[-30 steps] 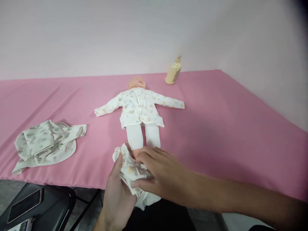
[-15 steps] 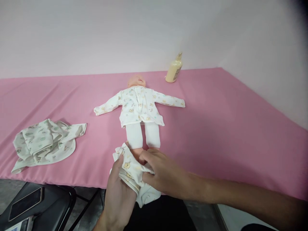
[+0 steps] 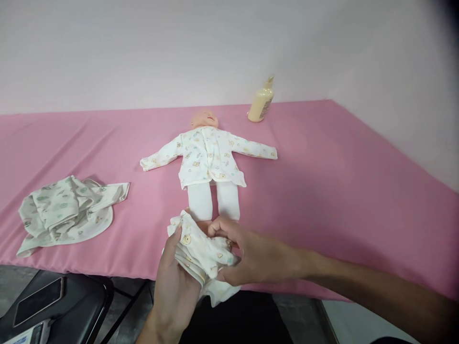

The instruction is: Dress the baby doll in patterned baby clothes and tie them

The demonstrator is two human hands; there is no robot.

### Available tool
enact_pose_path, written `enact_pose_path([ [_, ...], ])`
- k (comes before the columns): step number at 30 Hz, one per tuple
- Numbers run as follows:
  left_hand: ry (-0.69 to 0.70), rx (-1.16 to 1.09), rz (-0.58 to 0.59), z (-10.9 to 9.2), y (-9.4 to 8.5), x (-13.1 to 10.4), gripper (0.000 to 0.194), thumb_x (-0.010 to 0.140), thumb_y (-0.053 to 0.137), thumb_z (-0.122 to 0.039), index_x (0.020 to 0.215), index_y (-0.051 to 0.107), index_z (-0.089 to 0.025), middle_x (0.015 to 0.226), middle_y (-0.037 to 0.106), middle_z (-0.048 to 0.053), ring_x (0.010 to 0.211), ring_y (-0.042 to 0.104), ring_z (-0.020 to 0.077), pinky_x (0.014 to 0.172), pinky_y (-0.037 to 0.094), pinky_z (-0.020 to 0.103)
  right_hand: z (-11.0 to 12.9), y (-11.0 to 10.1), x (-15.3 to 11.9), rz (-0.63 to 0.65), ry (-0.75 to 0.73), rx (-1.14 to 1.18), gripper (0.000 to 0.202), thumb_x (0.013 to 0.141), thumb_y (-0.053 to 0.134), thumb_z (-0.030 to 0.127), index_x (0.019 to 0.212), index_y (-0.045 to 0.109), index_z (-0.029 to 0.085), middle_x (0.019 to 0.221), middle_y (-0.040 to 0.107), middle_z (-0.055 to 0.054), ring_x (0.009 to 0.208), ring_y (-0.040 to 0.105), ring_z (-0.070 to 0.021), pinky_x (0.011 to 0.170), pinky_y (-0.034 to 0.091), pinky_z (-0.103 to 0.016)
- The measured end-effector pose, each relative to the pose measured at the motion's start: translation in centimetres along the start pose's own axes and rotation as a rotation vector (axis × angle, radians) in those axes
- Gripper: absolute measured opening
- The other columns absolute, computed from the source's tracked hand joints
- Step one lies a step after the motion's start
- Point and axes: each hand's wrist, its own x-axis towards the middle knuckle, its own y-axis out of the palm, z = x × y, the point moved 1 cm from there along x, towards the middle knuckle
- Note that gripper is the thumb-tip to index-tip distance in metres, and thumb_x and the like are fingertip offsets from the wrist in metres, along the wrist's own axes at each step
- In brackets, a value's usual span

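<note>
A baby doll [image 3: 204,119] lies on its back, wearing a white printed long-sleeved baby shirt [image 3: 195,155]. Its white legs [image 3: 228,199] point toward me. At its feet I hold a bunched white baby garment [image 3: 201,243] with a matching print; folds hide its exact shape. My left hand [image 3: 175,282] grips the left side, thumb on top and fingers underneath. On the other side my right hand [image 3: 247,251] has its thumb and fingers curled around the cloth near the doll's ankle. The doll's feet are mostly hidden by cloth and hands.
A pump bottle [image 3: 260,102] of pale yellow liquid stands by the wall at the back. A crumpled printed cloth [image 3: 68,210] lies at the left of the pink table cover [image 3: 322,191]. Below the table edge, a black chair [image 3: 79,306] holds a phone [image 3: 38,301].
My right hand has shifted slightly right, and its thumb and fingers have spread further apart around the garment's edge. My left hand keeps its hold; the doll lies as before.
</note>
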Motion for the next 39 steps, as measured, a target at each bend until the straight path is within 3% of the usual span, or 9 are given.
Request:
enact_pose_path([
  [6, -0.051, -0.008, 0.016, -0.2, 0.3, -0.3, 0.04, 0.095, 0.053, -0.038, 0.132, 0.06, -0.021, 0.115, 0.07, 0.008, 0.109, 0.067, 0.0264, 0.101, 0.05, 0.043, -0.9, 0.9, 0.4, -0.188, -0.097, -0.311, 0.04, 0.073, 0.07, 0.018, 0.11, 0.055, 0.019, 0.112, 0.062, -0.008, 0.107, 0.055, -0.0239, 0.085, 0.046, -0.035],
  [12, -0.052, 0.019, 0.013, -0.1, 0.2, -0.2, 0.039, 0.095, 0.053, -0.036, 0.127, 0.063, -0.018, 0.114, 0.071, 0.009, 0.111, 0.066, 0.0269, 0.101, 0.051, 0.043, -1.0, 1.4, 0.9, -0.248, -0.148, -0.586, 0.028, 0.079, 0.07, 0.018, 0.105, 0.062, 0.018, 0.103, 0.068, -0.009, 0.099, 0.06, -0.0244, 0.091, 0.042, -0.038],
  [17, -0.043, 0.001, 0.008, -0.1, 0.1, -0.3, 0.04, 0.095, 0.053, -0.033, 0.13, 0.062, -0.016, 0.117, 0.071, 0.01, 0.114, 0.065, 0.0262, 0.104, 0.049, 0.041, -0.8, 0.9, 1.1, -0.247, -0.183, -0.716, 0.014, 0.08, 0.061, 0.009, 0.09, 0.064, 0.018, 0.086, 0.067, -0.006, 0.087, 0.058, -0.0209, 0.084, 0.041, -0.035],
  [21, -0.023, -0.011, -0.033, -0.2, 0.1, -0.5, 0.042, 0.095, 0.053, -0.03, 0.135, 0.058, -0.017, 0.121, 0.07, 0.01, 0.116, 0.064, 0.0261, 0.108, 0.046, 0.042, -0.8, 0.2, 1.4, -0.268, -0.162, -0.747, 0.016, 0.076, 0.056, 0.003, 0.072, 0.051, 0.018, 0.077, 0.06, -0.003, 0.077, 0.052, -0.0172, 0.072, 0.037, -0.03],
  [24, -0.043, -0.028, -0.044, -0.2, -0.1, -0.8, 0.044, 0.095, 0.051, -0.029, 0.137, 0.057, -0.015, 0.122, 0.069, 0.011, 0.119, 0.063, 0.0267, 0.112, 0.041, 0.042, -0.8, -0.5, 1.9, -0.327, -0.143, -0.78, 0.022, 0.071, 0.051, 0.0, 0.069, 0.041, 0.019, 0.082, 0.056, -0.003, 0.067, 0.043, -0.0131, 0.059, 0.028, -0.027],
  [27, -0.072, -0.024, 0.004, 0.0, -0.4, -1.2, 0.047, 0.096, 0.049, -0.033, 0.139, 0.055, -0.013, 0.125, 0.068, 0.012, 0.124, 0.059, 0.0278, 0.116, 0.036, 0.042, -0.7, -1.2, 2.6, -0.406, -0.137, -0.813, 0.026, 0.067, 0.048, -0.003, 0.069, 0.034, 0.02, 0.085, 0.053, -0.002, 0.062, 0.036, -0.0111, 0.054, 0.021, -0.027],
  [30, -0.061, 0.011, 0.068, 0.2, -0.8, -1.7, 0.051, 0.098, 0.045, -0.036, 0.144, 0.051, -0.015, 0.131, 0.065, 0.012, 0.131, 0.054, 0.0278, 0.119, 0.031, 0.042, -0.6, -2.1, 3.6, -0.471, -0.114, -0.804, 0.026, 0.069, 0.047, 0.0, 0.069, 0.031, 0.021, 0.075, 0.051, 0.0, 0.059, 0.034, -0.0114, 0.053, 0.02, -0.028],
  [35, 0.061, 0.134, 0.14, 0.6, -1.5, -2.4, 0.05, 0.097, 0.047, -0.03, 0.146, 0.048, -0.02, 0.136, 0.062, 0.01, 0.135, 0.049, 0.0265, 0.119, 0.03, 0.045, -1.2, -3.4, 5.2, -0.582, -0.076, -0.765, 0.015, 0.076, 0.048, 0.007, 0.078, 0.042, 0.021, 0.076, 0.058, -0.002, 0.063, 0.045, -0.0139, 0.055, 0.024, -0.027],
  [39, 0.048, 0.315, 0.071, 0.0, -3.6, -3.4, 0.044, 0.093, 0.056, -0.027, 0.137, 0.059, -0.023, 0.135, 0.062, 0.009, 0.129, 0.054, 0.0259, 0.116, 0.036, 0.042, -1.1, -3.4, 4.9, -0.55, -0.06, -0.754, 0.017, 0.079, 0.053, 0.013, 0.095, 0.053, 0.019, 0.09, 0.065, -0.006, 0.078, 0.056, -0.0195, 0.06, 0.032, -0.027],
])
